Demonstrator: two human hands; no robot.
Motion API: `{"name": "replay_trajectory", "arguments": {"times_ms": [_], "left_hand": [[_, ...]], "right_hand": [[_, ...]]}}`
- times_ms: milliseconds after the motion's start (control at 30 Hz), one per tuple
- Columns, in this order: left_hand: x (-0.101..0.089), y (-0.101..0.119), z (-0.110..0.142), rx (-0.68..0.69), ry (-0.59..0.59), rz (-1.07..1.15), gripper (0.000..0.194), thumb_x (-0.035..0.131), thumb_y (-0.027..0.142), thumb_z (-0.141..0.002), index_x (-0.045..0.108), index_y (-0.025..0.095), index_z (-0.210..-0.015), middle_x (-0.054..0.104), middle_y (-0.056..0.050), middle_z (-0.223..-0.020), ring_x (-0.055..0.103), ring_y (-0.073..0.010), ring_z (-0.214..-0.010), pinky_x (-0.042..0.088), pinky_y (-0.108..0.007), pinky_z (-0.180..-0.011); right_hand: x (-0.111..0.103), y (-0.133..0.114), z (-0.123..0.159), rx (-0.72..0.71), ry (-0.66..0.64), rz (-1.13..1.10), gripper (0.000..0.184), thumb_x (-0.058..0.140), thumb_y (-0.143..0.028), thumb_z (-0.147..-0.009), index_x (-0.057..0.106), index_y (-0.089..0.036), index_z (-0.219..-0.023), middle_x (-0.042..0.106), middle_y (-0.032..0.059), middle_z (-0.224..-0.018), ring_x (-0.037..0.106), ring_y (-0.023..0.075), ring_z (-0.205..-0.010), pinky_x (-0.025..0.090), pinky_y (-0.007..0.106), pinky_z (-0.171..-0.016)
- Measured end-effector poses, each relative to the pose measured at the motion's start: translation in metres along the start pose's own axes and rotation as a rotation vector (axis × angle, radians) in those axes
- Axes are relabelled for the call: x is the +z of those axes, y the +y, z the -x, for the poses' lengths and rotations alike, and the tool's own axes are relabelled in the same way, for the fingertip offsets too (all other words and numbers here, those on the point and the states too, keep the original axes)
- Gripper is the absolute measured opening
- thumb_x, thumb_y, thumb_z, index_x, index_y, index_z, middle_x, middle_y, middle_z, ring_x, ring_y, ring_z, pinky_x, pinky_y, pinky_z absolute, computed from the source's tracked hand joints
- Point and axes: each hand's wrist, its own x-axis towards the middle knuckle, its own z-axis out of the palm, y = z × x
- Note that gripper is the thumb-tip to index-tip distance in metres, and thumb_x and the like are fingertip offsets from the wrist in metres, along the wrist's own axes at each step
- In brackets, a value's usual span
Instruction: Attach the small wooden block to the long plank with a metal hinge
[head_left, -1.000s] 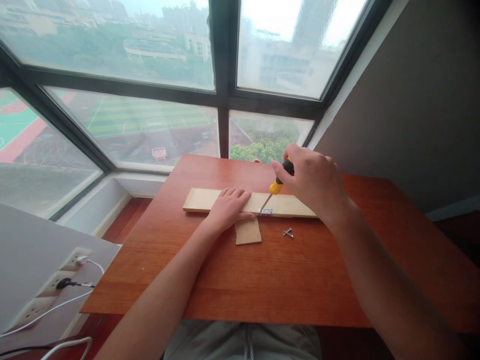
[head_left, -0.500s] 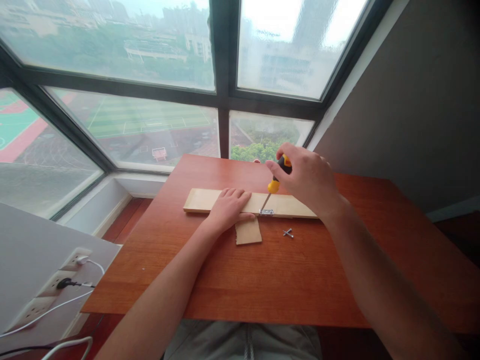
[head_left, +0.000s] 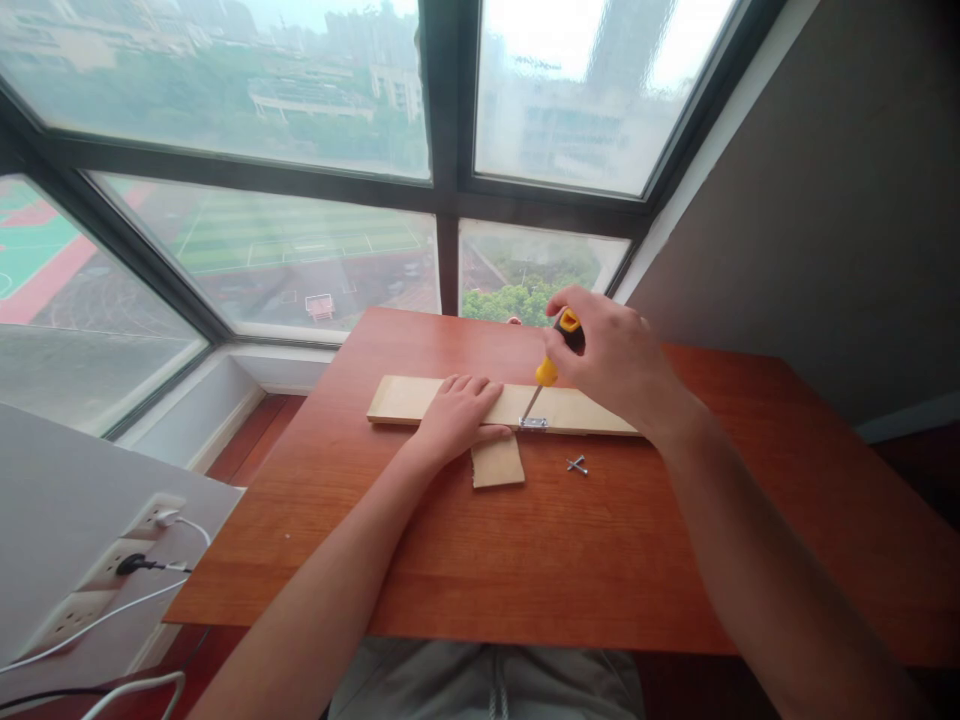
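My right hand (head_left: 611, 350) is wrapped round the black and yellow handle of a screwdriver (head_left: 547, 372), which leans with its shaft pointing down and left. Its tip meets the left end of a small metal latch or bracket (head_left: 533, 424) at the near edge of a long pale wooden board (head_left: 405, 398). My left hand (head_left: 461, 412) lies flat on that board, fingers stretched out, left of the metal piece. Just below the left thumb is a small square wooden piece (head_left: 498, 463). Two crossed screws (head_left: 577, 465) lie to its right.
The reddish-brown table (head_left: 480, 570) carries everything. Beyond its far edge stand large windows with a dark frame (head_left: 448, 260). At the left, wall sockets (head_left: 116, 563) have plugs and cables. A grey wall (head_left: 795, 220) rises on the right.
My right hand's fingers and thumb have shifted a little on the screwdriver handle, which has turned slightly. The left hand and the board stay in place.
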Motion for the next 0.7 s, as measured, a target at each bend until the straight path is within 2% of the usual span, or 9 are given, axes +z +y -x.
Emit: {"name": "replay_trajectory", "arguments": {"times_ms": [67,133,233,300,367,500,633,700], "left_hand": [[0.0004,0.0001,0.0,-0.003,0.005,0.004,0.063,0.059,0.063,-0.084,0.05,0.022,-0.13,0.06,-0.012,-0.124,0.052,-0.0292,-0.115,0.035,-0.041,-0.1],[0.0006,0.0003,0.0,-0.006,0.011,0.007,0.063,0.059,0.063,-0.083,0.05,0.022,-0.13,0.06,-0.011,-0.124,0.052,-0.0292,-0.115,0.035,-0.04,-0.1],[0.0006,0.0007,0.0004,-0.008,0.019,0.009,0.063,0.059,0.063,-0.084,0.05,0.022,-0.13,0.059,-0.011,-0.124,0.052,-0.0292,-0.115,0.035,-0.041,-0.101],[0.0006,0.0009,0.0008,-0.009,0.02,0.012,0.063,0.058,0.063,-0.084,0.05,0.022,-0.131,0.059,-0.012,-0.125,0.052,-0.0292,-0.116,0.034,-0.041,-0.101],[0.0005,0.0011,0.0012,-0.011,0.021,0.013,0.062,0.057,0.063,-0.084,0.05,0.022,-0.131,0.059,-0.011,-0.125,0.052,-0.0291,-0.116,0.034,-0.041,-0.101],[0.0002,0.0016,0.0014,-0.014,0.024,0.009,0.062,0.058,0.063,-0.084,0.05,0.022,-0.13,0.059,-0.012,-0.125,0.052,-0.0291,-0.116,0.035,-0.041,-0.101],[-0.0001,0.0022,0.0015,-0.018,0.026,0.01,0.061,0.059,0.062,-0.084,0.051,0.022,-0.129,0.059,-0.011,-0.125,0.052,-0.029,-0.115,0.035,-0.04,-0.101],[-0.0002,0.0025,0.0017,-0.021,0.025,0.013,0.06,0.059,0.061,-0.084,0.051,0.022,-0.129,0.059,-0.011,-0.125,0.052,-0.0291,-0.115,0.035,-0.041,-0.101]], "right_hand": [[-0.0009,-0.0011,0.0005,-0.042,-0.037,-0.079,0.025,0.052,-0.02,-0.08,0.057,-0.021,-0.105,0.067,0.0045,-0.095,0.058,0.0176,-0.076,0.04,0.031,-0.068],[-0.0019,-0.0027,0.0008,-0.044,-0.05,-0.092,0.027,0.053,-0.02,-0.078,0.057,-0.022,-0.105,0.067,0.0045,-0.098,0.058,0.017,-0.075,0.041,0.03,-0.067],[-0.001,-0.004,0.0001,0.029,0.011,0.028,0.017,0.054,-0.032,-0.084,0.06,-0.023,-0.096,0.068,0.0051,-0.093,0.058,0.0193,-0.073,0.038,0.032,-0.063],[0.0008,-0.0038,-0.0007,0.056,0.039,0.085,0.017,0.053,-0.037,-0.086,0.061,-0.023,-0.092,0.067,0.0051,-0.086,0.058,0.0206,-0.072,0.036,0.033,-0.063],[0.0021,-0.0035,-0.001,0.028,0.019,0.049,0.015,0.052,-0.031,-0.085,0.059,-0.023,-0.096,0.067,0.0045,-0.086,0.058,0.0201,-0.073,0.037,0.032,-0.064],[0.0014,-0.0045,0.0005,-0.041,-0.041,-0.062,0.028,0.053,-0.021,-0.078,0.056,-0.022,-0.106,0.066,0.0036,-0.095,0.058,0.0178,-0.076,0.039,0.03,-0.065],[0.002,-0.0056,0.0012,0.026,0.031,0.053,0.018,0.053,-0.036,-0.085,0.06,-0.023,-0.096,0.066,0.0048,-0.089,0.056,0.0194,-0.072,0.036,0.032,-0.062],[0.0033,-0.0052,0.0008,0.041,0.034,0.063,0.018,0.051,-0.036,-0.087,0.06,-0.023,-0.096,0.066,0.0048,-0.085,0.057,0.0198,-0.071,0.036,0.032,-0.062]]}}
